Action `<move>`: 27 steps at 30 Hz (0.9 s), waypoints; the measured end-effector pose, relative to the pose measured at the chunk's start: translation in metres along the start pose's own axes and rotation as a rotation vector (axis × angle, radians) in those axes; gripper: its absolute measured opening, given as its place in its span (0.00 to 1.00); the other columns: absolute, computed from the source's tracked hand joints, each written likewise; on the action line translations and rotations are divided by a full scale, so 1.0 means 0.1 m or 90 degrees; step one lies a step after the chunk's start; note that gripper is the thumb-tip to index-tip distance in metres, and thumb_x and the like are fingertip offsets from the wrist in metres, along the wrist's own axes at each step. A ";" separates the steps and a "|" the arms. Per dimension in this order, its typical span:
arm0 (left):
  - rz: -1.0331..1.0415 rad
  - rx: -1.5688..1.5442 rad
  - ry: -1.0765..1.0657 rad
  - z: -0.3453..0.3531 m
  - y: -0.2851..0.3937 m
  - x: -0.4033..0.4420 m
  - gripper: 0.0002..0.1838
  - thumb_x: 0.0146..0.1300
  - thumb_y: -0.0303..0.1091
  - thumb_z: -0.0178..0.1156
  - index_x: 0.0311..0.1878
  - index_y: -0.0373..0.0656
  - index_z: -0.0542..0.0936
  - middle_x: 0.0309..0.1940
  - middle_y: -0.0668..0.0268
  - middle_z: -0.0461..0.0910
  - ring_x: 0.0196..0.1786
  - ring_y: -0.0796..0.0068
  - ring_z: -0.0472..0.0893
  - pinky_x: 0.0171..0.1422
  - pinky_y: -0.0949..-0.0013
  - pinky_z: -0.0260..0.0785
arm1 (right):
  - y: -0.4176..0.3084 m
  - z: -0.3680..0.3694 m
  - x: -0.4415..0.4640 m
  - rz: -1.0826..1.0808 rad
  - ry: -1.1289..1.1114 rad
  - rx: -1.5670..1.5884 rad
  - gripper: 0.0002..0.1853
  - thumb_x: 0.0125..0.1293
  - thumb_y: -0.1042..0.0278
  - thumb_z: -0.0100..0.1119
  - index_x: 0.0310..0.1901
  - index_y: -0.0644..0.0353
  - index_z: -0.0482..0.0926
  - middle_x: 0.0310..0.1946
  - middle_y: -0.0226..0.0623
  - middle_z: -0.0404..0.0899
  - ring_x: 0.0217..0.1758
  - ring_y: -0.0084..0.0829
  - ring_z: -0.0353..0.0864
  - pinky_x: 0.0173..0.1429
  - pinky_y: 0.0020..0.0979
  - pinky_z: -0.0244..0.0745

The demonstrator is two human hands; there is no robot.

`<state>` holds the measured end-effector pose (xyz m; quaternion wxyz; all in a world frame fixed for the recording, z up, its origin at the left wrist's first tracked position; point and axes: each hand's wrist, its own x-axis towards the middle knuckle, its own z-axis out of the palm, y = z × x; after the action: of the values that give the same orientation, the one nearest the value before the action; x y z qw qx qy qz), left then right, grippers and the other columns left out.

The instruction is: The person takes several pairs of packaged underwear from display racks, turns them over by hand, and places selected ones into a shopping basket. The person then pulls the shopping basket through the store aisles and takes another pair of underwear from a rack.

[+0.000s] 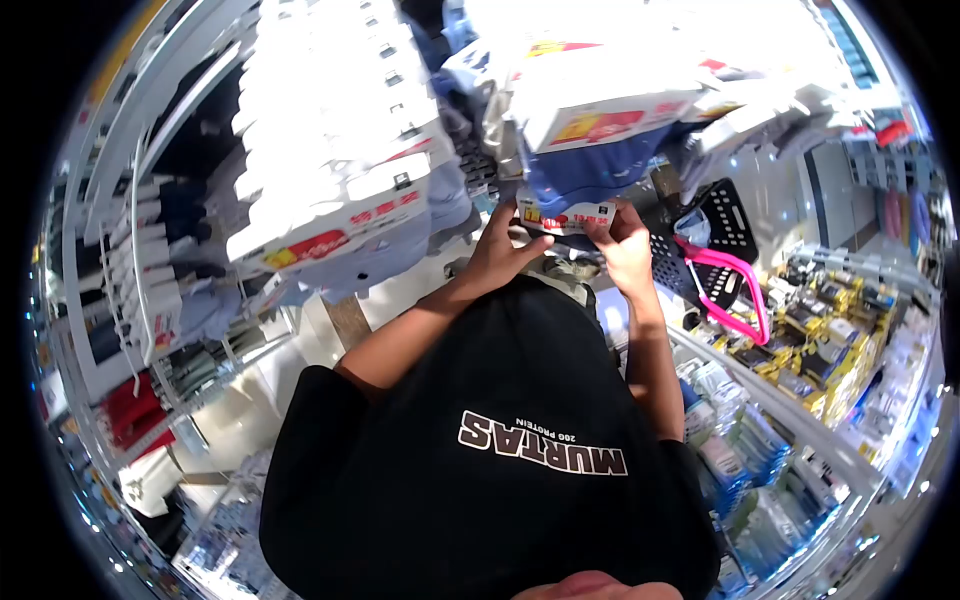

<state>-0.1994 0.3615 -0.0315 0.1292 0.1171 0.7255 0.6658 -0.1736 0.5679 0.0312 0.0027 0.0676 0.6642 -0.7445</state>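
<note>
My left hand [497, 258] and my right hand [626, 254] are together in front of my chest. Between them is a packaged garment [566, 216] with a white, red and yellow header card. My left fingers grip the card's left end, and my right thumb presses on its right end. Most of the dark cloth below the card is hidden. Just beyond my hands hangs a blue garment [590, 172] under a similar white card [610, 122], close to the one I hold.
Hanging rows of carded garments [345, 215] fill the rack at front left. A black shopping basket [722, 222] with a pink handle [752, 290] sits to my right. Shelves of yellow packs [825, 340] and blue packs [760, 450] line the right side; red items [135, 412] lie at left.
</note>
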 end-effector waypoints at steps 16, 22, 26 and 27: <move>-0.005 0.102 0.087 -0.18 -0.14 -0.08 0.27 0.69 0.52 0.59 0.56 0.35 0.77 0.42 0.49 0.83 0.45 0.51 0.83 0.48 0.57 0.72 | 0.41 0.07 0.25 0.127 -0.038 -0.029 0.12 0.67 0.78 0.60 0.52 0.63 0.77 0.44 0.33 0.81 0.49 0.24 0.79 0.59 0.28 0.70; -0.005 0.094 0.033 -0.15 0.07 -0.05 0.21 0.67 0.47 0.63 0.49 0.36 0.79 0.33 0.51 0.81 0.40 0.49 0.82 0.44 0.55 0.71 | 0.38 -0.14 0.23 0.076 -0.024 -0.038 0.19 0.66 0.79 0.60 0.58 0.64 0.72 0.54 0.36 0.79 0.56 0.29 0.78 0.61 0.31 0.69; 0.057 0.114 0.074 -0.09 0.09 -0.05 0.18 0.66 0.45 0.63 0.48 0.40 0.79 0.32 0.52 0.80 0.40 0.50 0.82 0.42 0.55 0.71 | 0.23 -0.16 0.31 -0.191 -0.012 -0.363 0.20 0.66 0.66 0.67 0.54 0.67 0.75 0.43 0.32 0.79 0.44 0.22 0.75 0.48 0.27 0.70; 0.079 0.118 0.096 -0.09 0.15 -0.06 0.18 0.66 0.45 0.63 0.48 0.40 0.80 0.32 0.52 0.80 0.40 0.50 0.82 0.43 0.55 0.71 | 0.08 -0.07 0.26 -0.119 0.024 -0.341 0.13 0.68 0.68 0.65 0.48 0.67 0.79 0.37 0.31 0.80 0.40 0.22 0.76 0.45 0.26 0.70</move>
<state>-0.1973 0.3520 -0.0158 0.0214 0.1227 0.7827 0.6098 -0.1978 0.5764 0.0200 -0.0603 0.0168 0.8406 -0.5381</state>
